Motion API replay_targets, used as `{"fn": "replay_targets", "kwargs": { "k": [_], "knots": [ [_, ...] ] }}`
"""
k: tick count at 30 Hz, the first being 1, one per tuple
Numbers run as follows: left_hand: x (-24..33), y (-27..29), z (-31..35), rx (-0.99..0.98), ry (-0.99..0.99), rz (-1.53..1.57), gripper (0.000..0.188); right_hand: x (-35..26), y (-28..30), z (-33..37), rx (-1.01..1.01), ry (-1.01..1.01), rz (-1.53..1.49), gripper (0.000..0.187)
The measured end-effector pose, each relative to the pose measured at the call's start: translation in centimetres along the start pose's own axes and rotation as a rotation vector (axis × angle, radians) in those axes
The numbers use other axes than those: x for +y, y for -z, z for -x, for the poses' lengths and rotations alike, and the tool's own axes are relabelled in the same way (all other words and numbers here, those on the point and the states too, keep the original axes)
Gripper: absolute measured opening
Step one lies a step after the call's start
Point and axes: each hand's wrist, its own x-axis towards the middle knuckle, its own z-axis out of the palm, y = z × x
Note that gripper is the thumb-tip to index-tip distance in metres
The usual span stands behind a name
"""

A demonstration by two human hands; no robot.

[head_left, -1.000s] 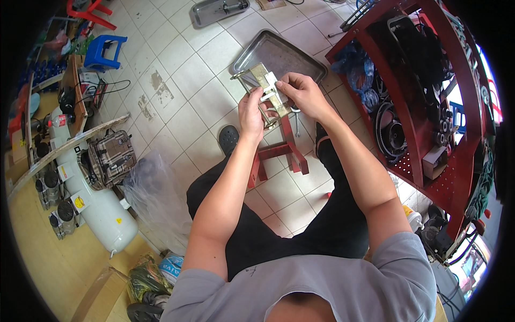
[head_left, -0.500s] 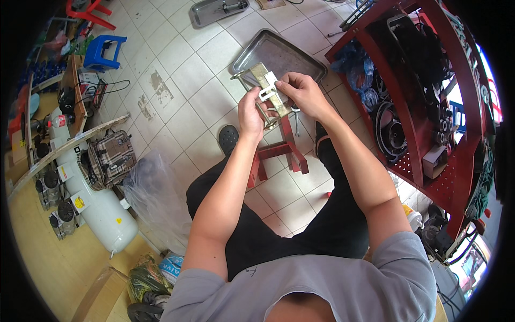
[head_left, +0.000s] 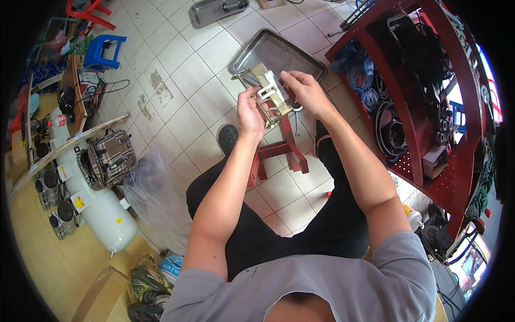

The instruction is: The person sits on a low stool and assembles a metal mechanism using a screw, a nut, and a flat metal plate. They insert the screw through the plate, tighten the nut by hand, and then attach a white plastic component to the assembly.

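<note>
A brass-coloured metal vise (head_left: 258, 71) stands between my knees at the top of a red metal stand (head_left: 273, 149). Lying across its jaws is a silvery-white slotted metal piece (head_left: 267, 92). My left hand (head_left: 250, 115) has its fingers curled around the left end of this piece, with the lower fingers partly hidden by the vise. Over the right side of the vise, my right hand (head_left: 307, 95) keeps thumb and forefinger pinched close to the piece's upper end. Whatever is between those fingertips is too small to make out.
Beyond the vise, a grey metal tray (head_left: 279, 49) lies on the tiled floor, with a smaller tray (head_left: 214, 12) farther off. A red shelf rack (head_left: 386, 161) stands at right. On the left are a white air tank (head_left: 102, 214), a plastic bag (head_left: 158, 188) and a blue stool (head_left: 103, 52).
My right fingertips have shifted slightly up and away from the middle of the metal piece. My left thumb has drawn back a little. The vise stays in place.
</note>
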Motion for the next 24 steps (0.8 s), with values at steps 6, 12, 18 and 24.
{"fn": "replay_targets", "kwargs": {
  "k": [6,12,18,24],
  "knots": [
    [1.5,-0.6,0.3,0.047,0.056,0.105,0.049,-0.1,0.8,-0.2,0.002,-0.015,-0.091,0.048],
    [1.7,-0.1,0.2,0.032,0.04,0.025,0.049,-0.1,0.7,-0.2,0.013,-0.021,-0.098,0.048],
    [0.5,0.2,-0.5,0.067,-0.028,-0.161,0.049,0.1,0.9,-0.2,0.034,-0.032,-0.07,0.047],
    [0.8,-0.6,0.1,0.105,0.01,-0.087,0.047,0.1,1.0,-0.3,0.095,-0.005,-0.086,0.049]
  ]
}}
